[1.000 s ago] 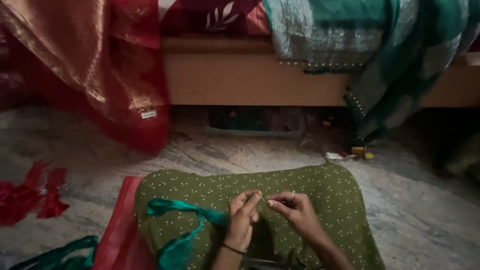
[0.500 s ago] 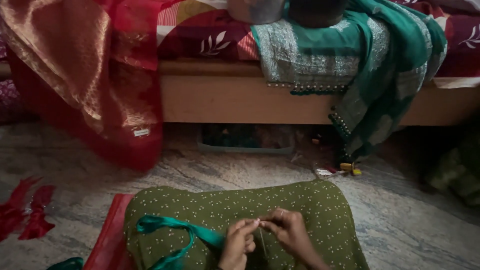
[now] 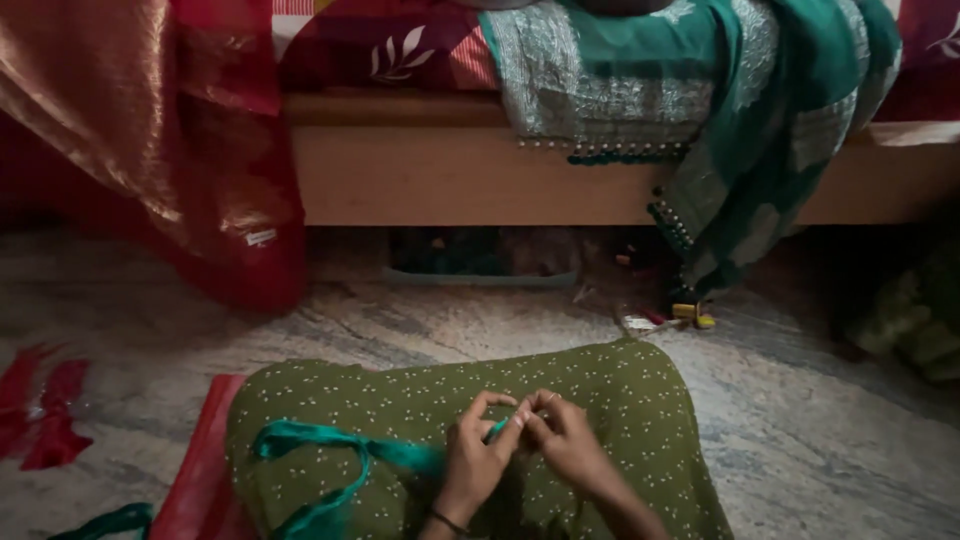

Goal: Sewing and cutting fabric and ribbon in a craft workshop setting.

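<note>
Left hand [image 3: 478, 455]: resting on the green dotted cloth [image 3: 420, 400], fingers curling in narrowly and pinching one end of the teal strip [image 3: 330, 450]; a dark bangle is sitting at the wrist.
Right hand [image 3: 565, 440]: fingertips meeting those of the left hand and pinching narrowly at the same spot; whether anything else is being held there is too small to tell.
Teal strip: lying across the green dotted cloth, looping leftward from the hands and trailing down toward the lower edge of the view.
Green dotted cloth: covering the person's lap, low in the middle of the view.
Red cloth [image 3: 200, 470]: lying just beside the lap on the left, on the floor [image 3: 800, 420].
Red scraps [image 3: 45, 415]: lying on the floor at the far left, well apart from the hands.
Bed [image 3: 480, 170]: standing across the background, with a teal and silver fabric [image 3: 700, 90] hanging over its edge and a red and gold fabric [image 3: 150, 130] draping down on the left.
</note>
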